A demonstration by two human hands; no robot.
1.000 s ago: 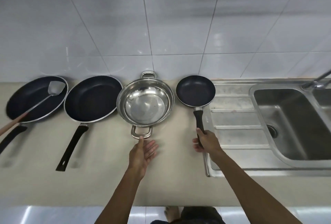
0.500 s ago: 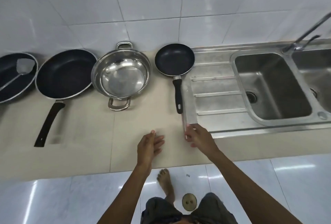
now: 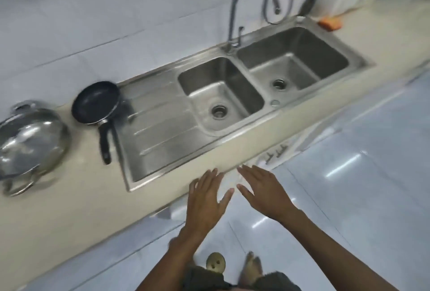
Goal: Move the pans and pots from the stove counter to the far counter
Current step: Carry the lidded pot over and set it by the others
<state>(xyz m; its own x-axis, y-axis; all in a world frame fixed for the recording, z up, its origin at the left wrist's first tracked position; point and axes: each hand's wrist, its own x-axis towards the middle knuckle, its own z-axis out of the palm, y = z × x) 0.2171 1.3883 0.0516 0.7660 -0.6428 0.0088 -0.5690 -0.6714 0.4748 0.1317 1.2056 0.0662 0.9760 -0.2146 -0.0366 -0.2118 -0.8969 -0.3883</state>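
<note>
Counter (image 3: 76, 200): it is running from about 8 o'clock up to 2 o'clock across the view, and everything is blurring, so any reach made now is risking a misjudged grab.
Sink (image 3: 300, 34): the double steel basin is sitting mid-frame, its drainboard edge lying just beside the small pan; a careless lift could be knocking that pan against the steel lip.
Steel pot (image 3: 30, 144): it is resting on the counter at 9 o'clock, half cut off by the frame edge.
Small frying pan (image 3: 95, 102): it is lying at 10 o'clock, handle pointing toward 6 o'clock, nobody touching it.
Left hand (image 3: 206, 200): it is hovering at 6 o'clock over the counter's front edge, fingers (image 3: 210, 178) spread wide, holding nothing.
Right hand (image 3: 265, 194): just beside the left, palm down, fingers splayed and empty.
Change: a second ago both hands were at the cookware, the right one on the small pan's handle; now they are pulling well clear as the view is swinging toward the sink's side, and the two larger pans are dropping out of sight.
</note>
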